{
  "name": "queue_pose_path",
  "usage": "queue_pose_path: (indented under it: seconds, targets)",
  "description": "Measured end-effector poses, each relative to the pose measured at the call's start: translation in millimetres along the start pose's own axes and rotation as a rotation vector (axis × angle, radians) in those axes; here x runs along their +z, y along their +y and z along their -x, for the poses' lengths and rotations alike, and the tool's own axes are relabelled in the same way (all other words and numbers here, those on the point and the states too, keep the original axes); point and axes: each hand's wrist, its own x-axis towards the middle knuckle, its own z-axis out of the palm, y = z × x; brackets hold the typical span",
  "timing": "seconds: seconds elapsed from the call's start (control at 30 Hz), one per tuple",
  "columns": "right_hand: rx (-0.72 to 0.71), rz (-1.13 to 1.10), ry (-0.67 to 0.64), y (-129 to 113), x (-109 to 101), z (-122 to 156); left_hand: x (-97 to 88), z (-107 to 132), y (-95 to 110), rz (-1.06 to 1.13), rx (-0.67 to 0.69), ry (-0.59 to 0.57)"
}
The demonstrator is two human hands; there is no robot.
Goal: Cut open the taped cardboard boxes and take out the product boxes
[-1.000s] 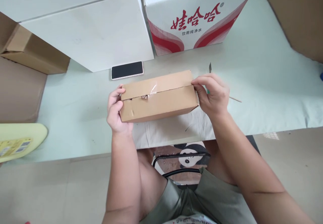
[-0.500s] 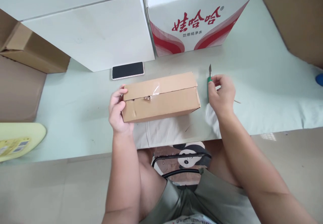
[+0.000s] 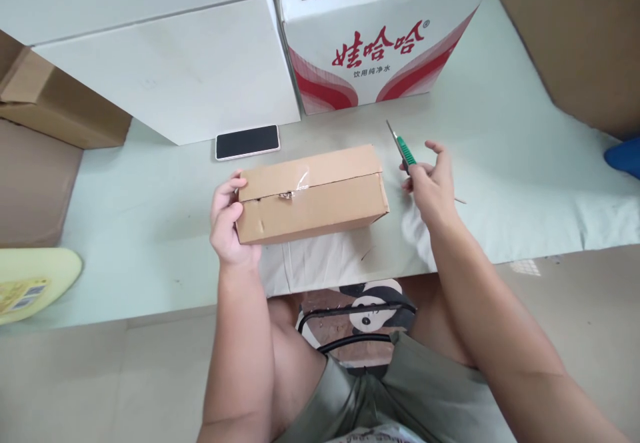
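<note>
A small brown cardboard box lies on the pale green table, its top seam closed with clear tape. My left hand grips the box's left end, thumb over the top edge. My right hand is just right of the box and holds a green-handled knife, blade tip pointing up and left, lifted off the table.
A phone lies screen-up behind the box. Large white cartons and a red-printed carton stand at the back. Brown cartons sit at left and right. A thin stick lies by my right hand.
My right hand let go of the box's right end, took hold of the green knife beside it and lifted it. My left hand kept its grip on the box.
</note>
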Motion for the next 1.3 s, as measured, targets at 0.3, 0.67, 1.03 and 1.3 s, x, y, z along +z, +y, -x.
queue_pose_path:
  seconds: [0.3, 0.67, 1.03, 1.3]
  targets:
    - [-0.135, -1.088, -0.135, -66.0, -12.1, 29.5, -3.3, 9.7, -15.4, -0.075, -0.032, -0.218]
    - [-0.296, -1.099, 0.039, -91.1, -50.9, 50.1, -5.7, 13.0, -24.8, -0.124, 0.075, -0.390]
    - [-0.561, -0.824, -0.211, -109.0, -14.5, 77.0, -4.1, 13.8, -25.2, -0.173, 0.116, -0.420]
    - [-0.900, -0.636, -0.272, -101.6, -12.1, 75.9, -4.0, 13.8, -25.3, -0.141, 0.104, -0.403]
